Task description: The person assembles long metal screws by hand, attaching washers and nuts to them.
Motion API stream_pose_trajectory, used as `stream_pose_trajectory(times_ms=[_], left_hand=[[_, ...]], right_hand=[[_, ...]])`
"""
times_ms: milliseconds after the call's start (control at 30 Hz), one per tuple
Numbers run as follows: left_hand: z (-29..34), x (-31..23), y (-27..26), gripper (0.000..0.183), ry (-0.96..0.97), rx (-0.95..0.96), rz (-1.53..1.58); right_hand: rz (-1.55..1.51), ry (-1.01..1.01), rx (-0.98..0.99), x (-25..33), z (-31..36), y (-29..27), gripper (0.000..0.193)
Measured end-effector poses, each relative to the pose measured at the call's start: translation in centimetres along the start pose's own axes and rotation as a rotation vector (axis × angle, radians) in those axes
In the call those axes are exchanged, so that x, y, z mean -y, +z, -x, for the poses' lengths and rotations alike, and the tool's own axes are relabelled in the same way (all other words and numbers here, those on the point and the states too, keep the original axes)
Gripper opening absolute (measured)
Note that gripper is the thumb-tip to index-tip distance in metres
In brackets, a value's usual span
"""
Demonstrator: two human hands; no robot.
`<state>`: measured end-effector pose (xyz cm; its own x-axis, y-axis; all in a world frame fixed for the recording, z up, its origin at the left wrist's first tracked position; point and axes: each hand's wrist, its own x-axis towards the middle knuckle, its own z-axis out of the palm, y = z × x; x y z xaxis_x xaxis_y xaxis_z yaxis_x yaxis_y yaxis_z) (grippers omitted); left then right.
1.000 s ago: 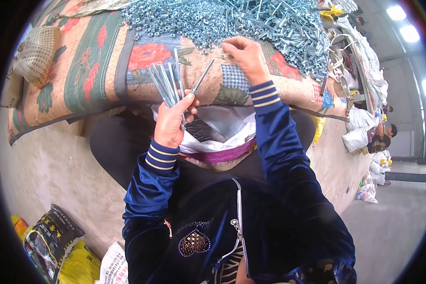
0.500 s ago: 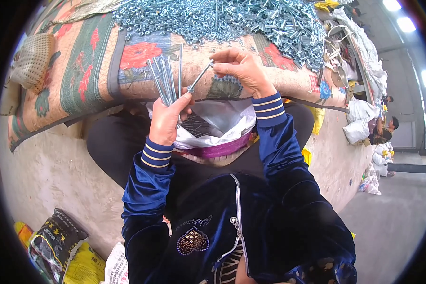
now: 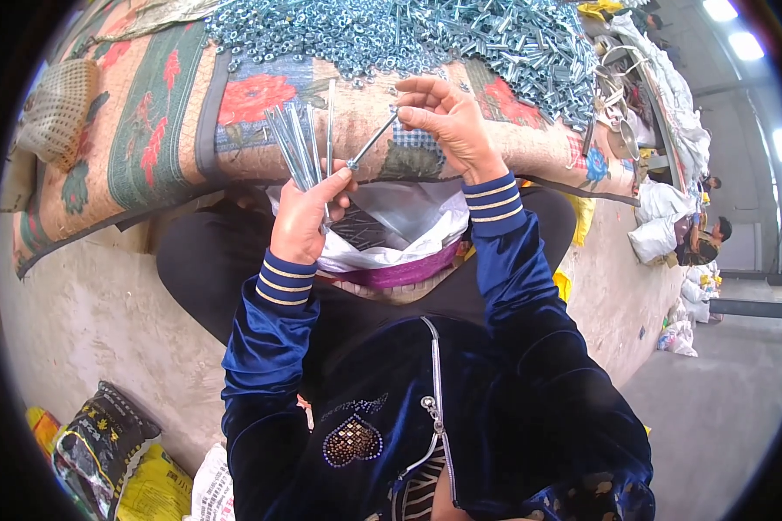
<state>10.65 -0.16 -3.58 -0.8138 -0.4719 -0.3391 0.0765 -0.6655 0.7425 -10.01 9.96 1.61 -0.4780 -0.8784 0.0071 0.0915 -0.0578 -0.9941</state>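
Note:
My left hand [image 3: 308,213] is closed around a bundle of long, thin, silvery metal rods [image 3: 297,152], which fan upward from the fist. One rod [image 3: 374,139] slants up to the right from its thumb and finger, with a small nut-like piece [image 3: 352,164] at the lower end. By that rod's upper end is my right hand [image 3: 443,122], its thumb tip at or very near the end and its index finger lifted apart from the thumb. Whether the thumb touches the rod is too small to tell. Below both hands, a white sack [image 3: 382,258] with dark thin rods inside lies open between my legs.
A large heap of small metal nuts and short tubular pieces [image 3: 391,39] covers the far part of a flowered cloth [image 3: 169,130]. A woven basket-like thing [image 3: 61,113] stands at the left. Filled bags [image 3: 109,443] sit at lower left. Another person [image 3: 704,241] is far right.
My right thumb and index finger have spread apart at the slanted rod's upper end, where they were closer together before. My left hand still grips the bundle, shifted very slightly left.

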Motion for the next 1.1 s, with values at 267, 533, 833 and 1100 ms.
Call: stream_pose_trajectory(times_ms=[267, 533, 833, 1100], left_hand=[[0.2, 0.1, 0.7, 0.018, 0.080, 0.010, 0.171], [0.5, -0.8, 0.5, 0.024, -0.054, 0.044, -0.135], [1.2, -0.4, 1.2, 0.019, 0.143, -0.024, -0.171], [1.3, -0.1, 1.5, 0.017, 0.275, -0.100, -0.268]], right_hand=[[-0.023, 0.117, 0.002, -1.5, 2.7, 5.7, 0.033], [0.016, 0.091, 0.057, 0.3, 2.3, 3.6, 0.018], [-0.008, -0.021, -0.048, 0.7, 2.0, 3.5, 0.021], [0.095, -0.145, -0.127, 0.0, 1.1, 4.1, 0.032]])
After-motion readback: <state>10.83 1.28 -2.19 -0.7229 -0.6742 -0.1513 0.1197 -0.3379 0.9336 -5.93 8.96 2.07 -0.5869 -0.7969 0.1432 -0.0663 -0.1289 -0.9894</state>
